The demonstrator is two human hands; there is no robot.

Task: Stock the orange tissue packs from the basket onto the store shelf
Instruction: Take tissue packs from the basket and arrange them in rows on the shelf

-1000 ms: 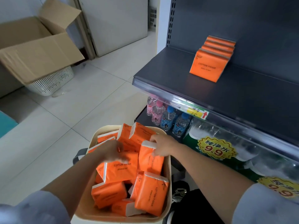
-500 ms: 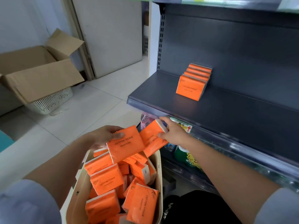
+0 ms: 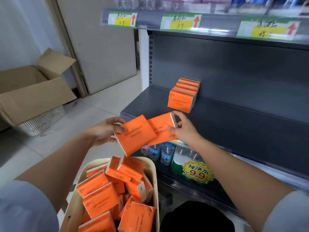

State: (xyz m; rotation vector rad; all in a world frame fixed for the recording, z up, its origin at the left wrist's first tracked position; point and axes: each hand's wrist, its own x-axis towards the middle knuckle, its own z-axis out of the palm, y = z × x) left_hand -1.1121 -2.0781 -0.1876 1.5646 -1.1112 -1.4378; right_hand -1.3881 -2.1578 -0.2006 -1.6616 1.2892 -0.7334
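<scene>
Leftmost, an open cardboard box (image 3: 33,91) lies over a white slatted bin (image 3: 41,121) on the floor. Next, the left hand (image 3: 102,133) grips the first orange pack (image 3: 135,134) at its left edge, with the thumb on the printed face. This pack overlaps the second orange pack (image 3: 158,128), which the right hand (image 3: 185,131) pinches at its white end. Both packs are held in the air above the basket (image 3: 155,190), at the front edge of the shelf (image 3: 234,124). The basket holds the loose packs (image 3: 98,201) in a pile. Further right, the stocked row (image 3: 181,101) of orange packs stands upright on the shelf, just beyond the right hand. Water bottles (image 3: 165,153) stand on the tier below.
</scene>
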